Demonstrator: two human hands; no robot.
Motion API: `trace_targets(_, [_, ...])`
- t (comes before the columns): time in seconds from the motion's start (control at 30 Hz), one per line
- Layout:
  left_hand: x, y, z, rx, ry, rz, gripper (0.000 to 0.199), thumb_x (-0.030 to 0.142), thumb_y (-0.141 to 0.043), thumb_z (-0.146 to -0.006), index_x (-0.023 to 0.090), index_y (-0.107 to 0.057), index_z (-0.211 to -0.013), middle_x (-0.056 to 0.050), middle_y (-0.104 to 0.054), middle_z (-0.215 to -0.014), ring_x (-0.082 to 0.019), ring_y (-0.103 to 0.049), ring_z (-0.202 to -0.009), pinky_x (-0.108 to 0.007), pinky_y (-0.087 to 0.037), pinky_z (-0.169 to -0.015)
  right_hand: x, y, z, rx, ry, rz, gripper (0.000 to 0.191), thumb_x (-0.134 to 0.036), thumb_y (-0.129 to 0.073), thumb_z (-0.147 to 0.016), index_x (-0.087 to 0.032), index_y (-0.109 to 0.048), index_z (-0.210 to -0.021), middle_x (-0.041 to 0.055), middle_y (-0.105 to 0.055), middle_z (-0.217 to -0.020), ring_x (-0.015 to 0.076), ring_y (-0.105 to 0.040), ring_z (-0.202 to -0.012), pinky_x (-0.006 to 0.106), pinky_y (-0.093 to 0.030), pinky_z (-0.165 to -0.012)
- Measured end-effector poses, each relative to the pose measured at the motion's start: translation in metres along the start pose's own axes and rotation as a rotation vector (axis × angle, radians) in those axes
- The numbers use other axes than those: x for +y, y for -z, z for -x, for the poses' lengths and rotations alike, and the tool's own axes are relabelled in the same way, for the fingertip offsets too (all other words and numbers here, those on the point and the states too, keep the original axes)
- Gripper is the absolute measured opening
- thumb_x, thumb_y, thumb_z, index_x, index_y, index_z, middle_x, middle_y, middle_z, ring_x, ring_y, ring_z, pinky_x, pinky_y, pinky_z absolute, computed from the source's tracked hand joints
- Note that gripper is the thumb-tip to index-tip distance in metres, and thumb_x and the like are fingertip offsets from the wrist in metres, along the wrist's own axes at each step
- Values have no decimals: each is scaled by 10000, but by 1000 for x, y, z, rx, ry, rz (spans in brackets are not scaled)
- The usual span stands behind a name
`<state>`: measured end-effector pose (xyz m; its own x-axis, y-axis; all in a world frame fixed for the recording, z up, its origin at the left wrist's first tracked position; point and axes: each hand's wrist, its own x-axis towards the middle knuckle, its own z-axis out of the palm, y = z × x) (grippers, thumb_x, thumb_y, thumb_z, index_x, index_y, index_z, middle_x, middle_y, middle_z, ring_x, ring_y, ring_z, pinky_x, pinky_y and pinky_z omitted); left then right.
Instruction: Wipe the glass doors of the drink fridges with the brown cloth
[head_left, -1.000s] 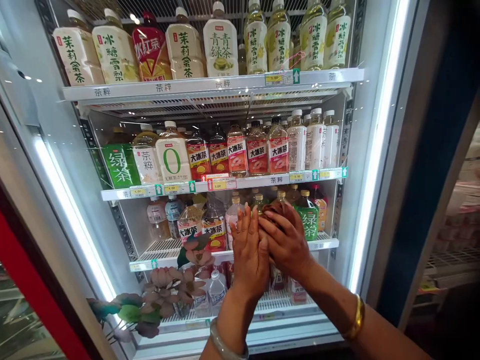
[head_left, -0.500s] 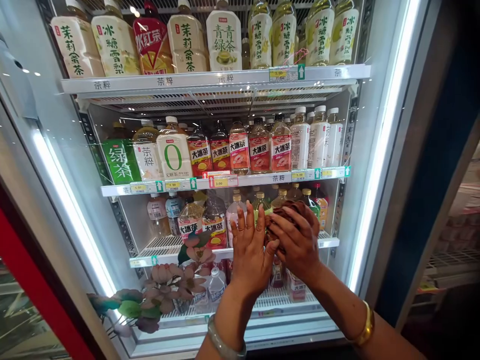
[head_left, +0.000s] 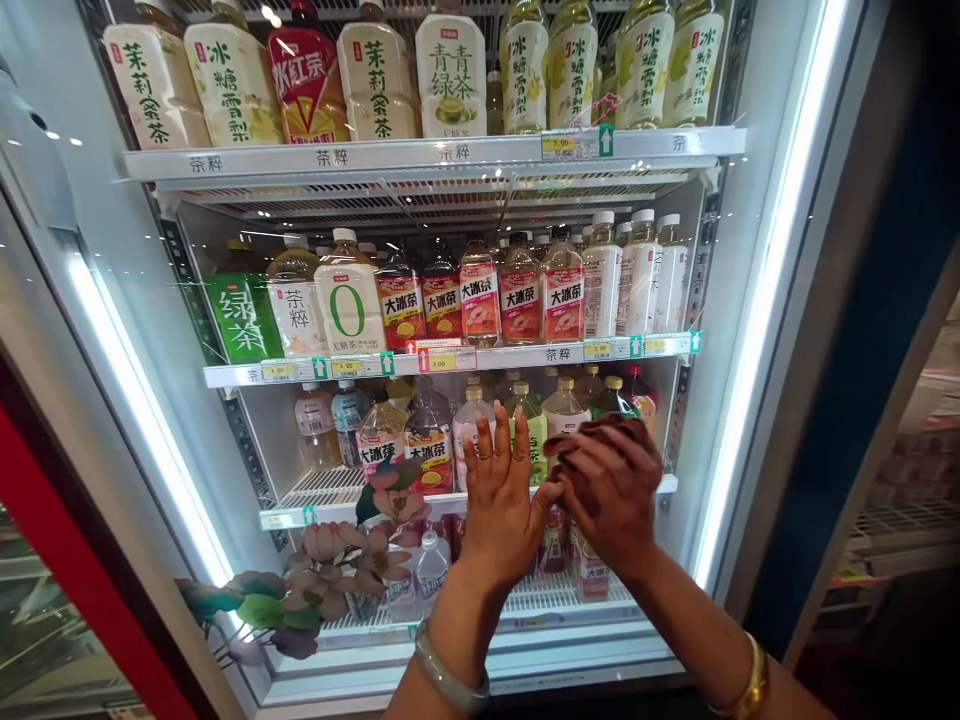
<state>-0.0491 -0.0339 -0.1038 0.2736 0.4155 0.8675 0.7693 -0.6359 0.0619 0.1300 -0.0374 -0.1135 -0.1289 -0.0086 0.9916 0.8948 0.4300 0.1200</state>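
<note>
My left hand (head_left: 499,500) is raised with its fingers spread, palm toward the glass front of a lit drinks cooler (head_left: 772,250). Nothing is held in it. Just to its right, my right hand (head_left: 615,490) is closed round a crumpled dark brown cloth (head_left: 637,430), slightly blurred by motion. The thumbs are close together. A pale bangle (head_left: 448,675) circles the left wrist and a gold bangle (head_left: 750,680) the right one. Behind both hands, bottles (head_left: 532,430) stand on the third shelf.
Pink flower decoration (head_left: 337,570) with green leaves covers the cooler's lower left. Upper shelves (head_left: 480,357) hold rows of tea bottles (head_left: 350,300). A red edge (head_left: 82,560) runs down the left, a dark panel (head_left: 847,330) down the right.
My right hand has moved a little to the right with the brown cloth, away from the left fingers. My left hand stays nearly where it was.
</note>
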Motion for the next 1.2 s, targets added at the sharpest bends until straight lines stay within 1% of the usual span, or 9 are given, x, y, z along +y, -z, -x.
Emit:
trace_targets(0.13, [2,-2,-1,23,-13,-27,760,492,-335,-1076,207,22,-1684,-140,-15,-1766,-281,129,-1617,-613,-22,-1315,-1,-4,-45,-71,276,-23,273,-275,-664,-942,-254,-672,-1213,6,-768,-1208,233,-594,-1298,578,-258,-1307])
trace_targets(0.23, [3,-4,-2,31,-12,-68,782,450,-400,-1071,202,18,-1684,-149,-21,-1761,-285,114,-1618,-612,-40,-1314,24,0,-75,28,153,38,304,-291,-724,-905,-251,-668,-1201,32,-749,-1242,255,-586,-1335,566,-296,-1296])
trace_targets(0.37, [4,-8,-1,53,3,-148,853,309,-534,-1033,206,8,-1683,-156,-67,-1752,-283,81,-1621,-613,-73,-1315,42,5,-46,136,-18,45,349,-277,-714,-904,-228,-650,-1244,88,-714,-1271,316,-531,-1417,629,-264,-1294])
trace_targets(0.5, [5,-12,-1,75,1,-179,889,268,-581,-1008,190,-9,-1683,-165,-73,-1749,-288,76,-1621,-609,-67,-1317,18,4,2,49,-3,41,350,-258,-715,-905,-171,-655,-1239,122,-711,-1260,311,-483,-1456,566,-291,-1304])
trace_targets(0.67, [6,-14,-2,89,6,-217,839,220,-527,-1019,182,-14,-1682,-152,-47,-1755,-293,76,-1625,-603,-74,-1319,12,1,-39,-75,292,-6,337,-229,-725,-907,-199,-659,-1236,44,-749,-1233,259,-586,-1335,576,-263,-1323])
trace_targets(0.8, [6,-16,-2,98,5,-269,841,258,-556,-1017,160,-50,-1681,-146,-18,-1759,-297,85,-1630,-572,-43,-1326,51,8,-78,59,125,15,379,-251,-731,-902,-212,-645,-1269,85,-708,-1296,299,-541,-1394,581,-363,-1264])
trace_targets(0.93, [6,-19,-2,128,-7,-271,862,262,-586,-1001,156,-68,-1681,-131,6,-1759,-294,78,-1632,-551,-25,-1330,63,15,-35,132,-52,42,414,-256,-704,-916,-205,-621,-1318,124,-663,-1332,335,-498,-1435,591,-402,-1219])
trace_targets(1.07, [7,-18,-3,127,-4,-256,867,268,-577,-1004,169,-47,-1682,-145,-23,-1751,-304,60,-1629,-590,-63,-1324,27,12,11,-4,13,58,387,-248,-707,-915,-176,-634,-1288,125,-697,-1279,303,-506,-1425,533,-407,-1234])
trace_targets(1.2, [9,-16,-4,104,9,-250,845,223,-521,-1013,179,-5,-1681,-137,-10,-1746,-295,71,-1622,-612,-85,-1319,6,6,-23,-84,276,5,336,-228,-727,-908,-197,-657,-1235,56,-752,-1215,238,-587,-1326,537,-311,-1309])
